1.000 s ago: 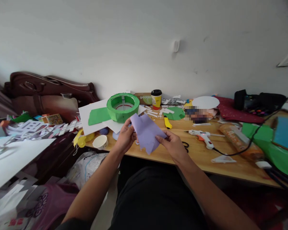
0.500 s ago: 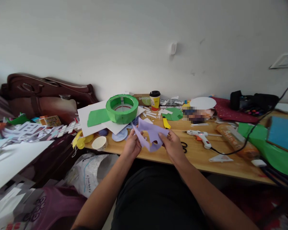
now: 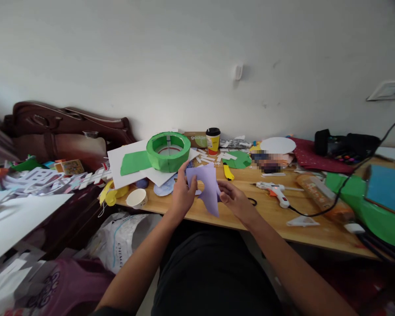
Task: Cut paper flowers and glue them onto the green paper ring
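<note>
Head view: a left hand (image 3: 183,193) and a right hand (image 3: 235,201) hold a purple paper (image 3: 208,186) between them over the near edge of a cluttered wooden worktop (image 3: 283,219).
Left grip: closed on the sheet's left edge, with the thumb on the near face and the fingers behind.
Right grip: pinched on the sheet's lower right side, fingers curled.
Paper's place: in the air, clear of the worktop; it stands roughly upright, with a jagged cut outline and a point hanging down.
Behind the paper: a green ring (image 3: 168,151) sits on white sheets.
Right of the hands: a glue gun (image 3: 273,191) lies on the worktop, its cord trailing right. Black scissors (image 3: 252,202) lie just past the right hand, partly hidden.
Farther back: a yellow knife (image 3: 228,172) lies near a coffee cup (image 3: 212,139).
Left corner: a white paper cup (image 3: 137,197) stands well apart from the left hand.
</note>
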Demonstrator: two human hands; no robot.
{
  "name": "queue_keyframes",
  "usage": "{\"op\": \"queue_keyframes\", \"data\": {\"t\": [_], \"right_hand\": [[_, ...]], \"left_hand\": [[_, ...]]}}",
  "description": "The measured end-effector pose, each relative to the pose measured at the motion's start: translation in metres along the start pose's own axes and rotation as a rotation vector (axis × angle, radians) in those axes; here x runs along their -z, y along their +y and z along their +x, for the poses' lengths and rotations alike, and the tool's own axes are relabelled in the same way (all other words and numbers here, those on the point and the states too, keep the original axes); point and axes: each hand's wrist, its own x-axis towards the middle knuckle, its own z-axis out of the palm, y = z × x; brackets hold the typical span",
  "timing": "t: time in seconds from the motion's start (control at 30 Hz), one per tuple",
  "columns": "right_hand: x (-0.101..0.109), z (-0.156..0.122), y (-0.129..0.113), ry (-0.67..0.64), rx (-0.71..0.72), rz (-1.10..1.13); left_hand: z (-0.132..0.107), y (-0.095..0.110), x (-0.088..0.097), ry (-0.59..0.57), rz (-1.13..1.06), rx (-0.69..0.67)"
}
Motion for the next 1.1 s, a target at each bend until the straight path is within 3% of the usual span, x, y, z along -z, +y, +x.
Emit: {"op": "queue_keyframes", "data": {"t": [0.1, 0.17, 0.27, 0.47, 0.6, 0.7, 0.9, 1.1], "right_hand": [[-0.003, 0.008, 0.000, 0.055, -0.051, -0.045], [-0.006, 0.009, -0.002, 0.110, -0.115, -0.025], [-0.011, 0.009, -0.003, 0.148, -0.149, 0.032], [-0.018, 0.007, 0.015, 0.092, -0.184, 0.035], [-0.015, 0.003, 0.024, 0.148, -0.134, 0.001], [-0.012, 0.004, 0.023, 0.101, -0.083, -0.017], [-0.006, 0.007, 0.014, 0.078, -0.144, -0.010], [-0.006, 0.005, 0.007, -0.102, -0.177, 0.024]], "left_hand": [[0.003, 0.002, 0.000, 0.003, 0.014, -0.086], [0.004, -0.003, -0.001, 0.042, -0.111, -0.104], [0.003, -0.019, -0.005, 0.013, -0.297, 0.013], [-0.010, -0.050, -0.015, -0.141, -0.361, 0.309], [-0.011, -0.044, -0.012, -0.206, -0.328, 0.348], [-0.009, -0.031, -0.003, -0.263, -0.299, 0.350], [-0.011, -0.020, 0.017, -0.470, -0.321, 0.423], [-0.010, -0.027, 0.024, -0.475, -0.305, 0.377]]}}
